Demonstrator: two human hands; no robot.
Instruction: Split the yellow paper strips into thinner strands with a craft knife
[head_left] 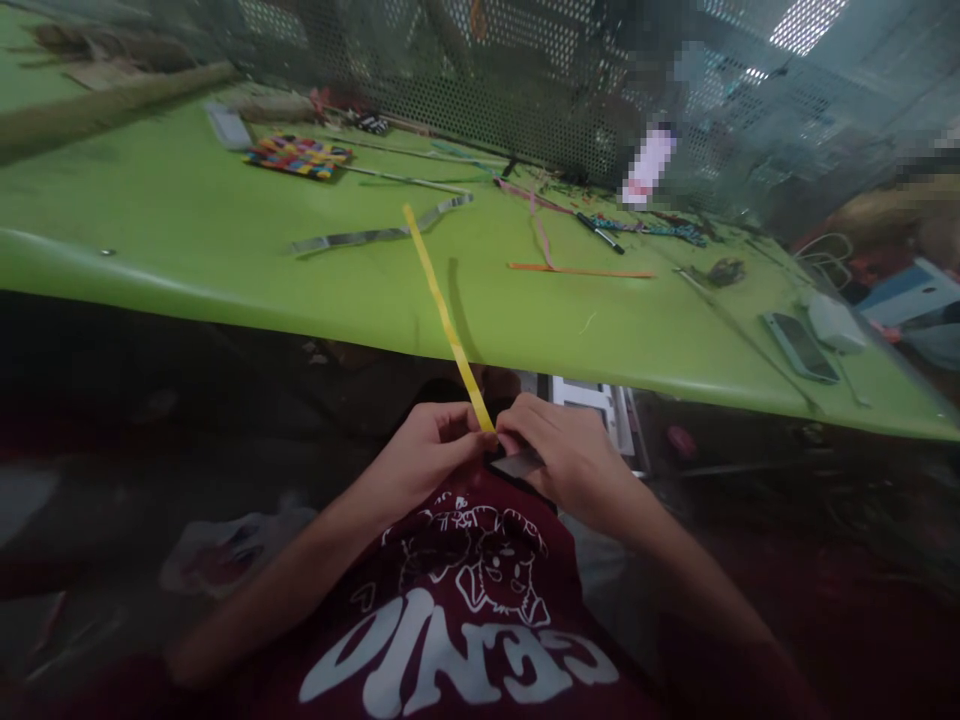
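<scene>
A long yellow strip (441, 305) rises from between my two hands and slants up over the edge of the green table (187, 230). My left hand (420, 455) pinches its lower end, fingers closed on it. Touching it, my right hand (566, 460) also grips the strip's base and a small grey piece (517, 463) beneath it. Both hands sit close to my chest, below the table's front edge, above my dark red printed shirt (465, 600).
On the table lie a grey strip (375, 232), an orange strip (577, 270), a pen (600, 233), a multicoloured woven piece (298, 157), a phone (799, 345) and a white object (832, 322). A perforated metal screen (487, 70) backs the table.
</scene>
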